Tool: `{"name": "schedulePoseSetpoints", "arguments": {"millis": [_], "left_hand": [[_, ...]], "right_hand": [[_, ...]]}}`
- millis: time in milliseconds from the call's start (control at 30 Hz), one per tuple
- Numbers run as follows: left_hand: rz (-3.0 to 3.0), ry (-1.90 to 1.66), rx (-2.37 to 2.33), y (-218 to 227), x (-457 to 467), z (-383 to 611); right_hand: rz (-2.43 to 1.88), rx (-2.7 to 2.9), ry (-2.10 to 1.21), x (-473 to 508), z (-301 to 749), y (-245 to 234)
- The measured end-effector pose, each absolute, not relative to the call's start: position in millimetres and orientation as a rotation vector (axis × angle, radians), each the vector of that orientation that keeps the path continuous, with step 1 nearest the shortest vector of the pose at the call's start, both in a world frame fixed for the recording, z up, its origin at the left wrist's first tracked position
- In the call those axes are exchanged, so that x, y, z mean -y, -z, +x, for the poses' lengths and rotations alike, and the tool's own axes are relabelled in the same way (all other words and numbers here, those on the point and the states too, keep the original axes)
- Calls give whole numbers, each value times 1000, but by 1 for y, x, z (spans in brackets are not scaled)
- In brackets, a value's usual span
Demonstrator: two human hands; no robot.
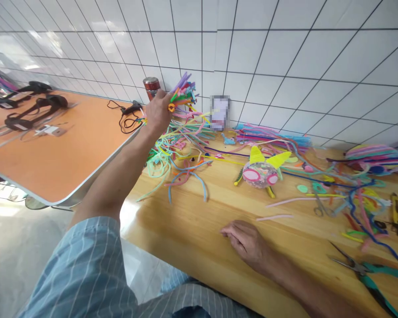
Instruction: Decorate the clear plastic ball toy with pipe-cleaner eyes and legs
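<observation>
Over the far left part of the wooden table, my left hand [159, 109] is closed round a bundle of colourful pipe cleaners [185, 92], whose ends fan out to the right. A loose heap of pipe cleaners [162, 159] lies below that hand. My right hand [245, 243] rests on the wood near the front edge, its fingers curled in and nothing seen in them. Beyond it stands a fuzzy pipe-cleaner figure [260, 173] with yellow ears and pink-rimmed eyes. A short pale pink pipe cleaner [274, 217] lies between the right hand and the figure.
Green-handled pliers [361, 268] lie open at the right front, with scissors [319, 206] farther back. A phone [220, 112] leans on the tiled wall, and a red canister [151, 87] stands behind my left hand. An orange table [69, 150] with headset-like devices [36, 112] adjoins on the left.
</observation>
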State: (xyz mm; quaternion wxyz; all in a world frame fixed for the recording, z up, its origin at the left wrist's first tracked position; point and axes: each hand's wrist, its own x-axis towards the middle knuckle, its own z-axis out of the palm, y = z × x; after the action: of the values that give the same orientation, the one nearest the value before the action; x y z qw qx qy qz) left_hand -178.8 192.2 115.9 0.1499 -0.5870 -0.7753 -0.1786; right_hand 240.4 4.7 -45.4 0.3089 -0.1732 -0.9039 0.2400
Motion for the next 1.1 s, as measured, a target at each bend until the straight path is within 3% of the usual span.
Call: {"name": "schedulePoseSetpoints", "arguments": {"millis": [467,1100], "left_hand": [[-2085,373,2068,13,-199,-121],[-2136,545,1916,8,-197,-136]], "right_hand": [[-471,2393,-661,-5,243,50],[-473,2399,-652,-5,241,40]]}}
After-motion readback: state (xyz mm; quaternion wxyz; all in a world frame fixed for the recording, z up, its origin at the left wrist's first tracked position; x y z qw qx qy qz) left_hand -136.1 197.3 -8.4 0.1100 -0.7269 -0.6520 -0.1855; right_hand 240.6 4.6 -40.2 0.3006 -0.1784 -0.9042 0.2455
